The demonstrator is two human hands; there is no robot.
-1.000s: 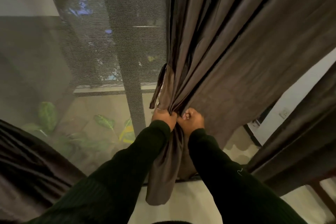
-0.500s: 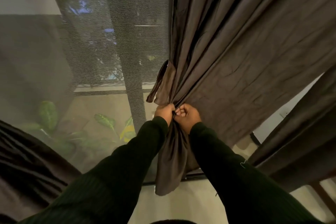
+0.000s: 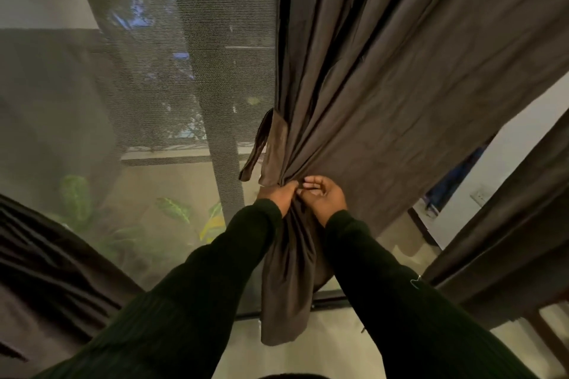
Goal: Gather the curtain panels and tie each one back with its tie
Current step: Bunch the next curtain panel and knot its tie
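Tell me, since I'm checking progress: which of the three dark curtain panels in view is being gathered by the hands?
The middle curtain panel: both hands bunch it at its waist, while the panels at far left and far right hang untouched.

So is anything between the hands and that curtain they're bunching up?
Nothing visible. The left hand grips the gathered curtain panel, the right hand touches it beside the left, and the tie hangs just above.

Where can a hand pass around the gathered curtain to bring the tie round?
Open on the window side: between the brown gathered curtain panel and the mesh window screen, around the loose brown fabric tie. Crowded at the pinch, where the left hand and right hand meet; right side is spread folds.
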